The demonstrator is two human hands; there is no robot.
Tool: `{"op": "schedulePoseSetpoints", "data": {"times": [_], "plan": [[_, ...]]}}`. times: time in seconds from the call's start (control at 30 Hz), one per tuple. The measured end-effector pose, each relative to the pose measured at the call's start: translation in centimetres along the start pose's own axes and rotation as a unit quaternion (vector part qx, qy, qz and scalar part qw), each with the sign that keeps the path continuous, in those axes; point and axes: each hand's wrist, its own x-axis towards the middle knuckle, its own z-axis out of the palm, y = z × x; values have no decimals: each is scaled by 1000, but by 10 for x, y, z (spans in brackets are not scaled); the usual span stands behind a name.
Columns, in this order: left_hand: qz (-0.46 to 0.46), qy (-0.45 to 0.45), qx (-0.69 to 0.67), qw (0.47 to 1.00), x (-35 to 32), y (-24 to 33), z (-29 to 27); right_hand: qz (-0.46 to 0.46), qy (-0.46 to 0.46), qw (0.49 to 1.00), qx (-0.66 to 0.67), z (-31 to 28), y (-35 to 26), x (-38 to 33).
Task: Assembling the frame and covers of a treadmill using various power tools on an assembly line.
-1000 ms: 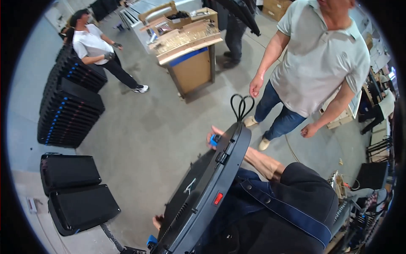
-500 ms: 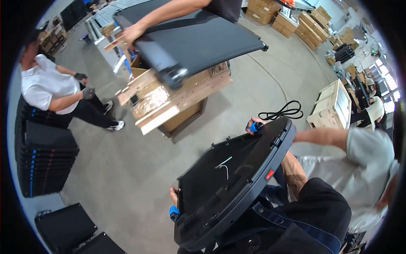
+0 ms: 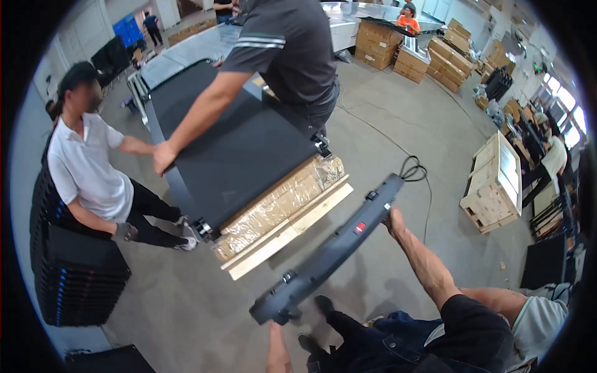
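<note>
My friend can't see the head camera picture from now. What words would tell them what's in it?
A person's right hand and mostly hidden left hand hold a long, dark gray unit with a red switch. Just beyond, a co-worker's hand rests on a big black panel above a plastic-wrapped package.

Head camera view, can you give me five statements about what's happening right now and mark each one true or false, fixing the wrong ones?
1. The wearer's right hand is on the dark grey unit. True.
2. The switch on that unit is green. False: the switch is red.
3. A looped black cable is at the end of the unit nearer the right hand. True.
4. The wooden crate stands to the left of the unit in the picture. False: the wooden crate stands to its right.
5. A co-worker in a dark shirt has a hand on the large black panel. True.
</note>
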Motion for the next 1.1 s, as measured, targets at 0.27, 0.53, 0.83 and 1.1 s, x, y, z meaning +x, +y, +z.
{"op": "schedulePoseSetpoints", "data": {"times": [0.27,0.53,0.83,1.1], "plan": [[-21,-117,113,986,-15,92,39,183,-237,841,-450,-42,163,-261],[-160,-214,350,898,-27,79,-3,256,-9,789,-558,-68,323,-537],[4,-585,707,397,-208,-67,-145,211,13,929,-304,-21,281,-563],[-173,-556,626,519,-232,-43,-9,213,31,913,-346,-122,341,-539]]}}
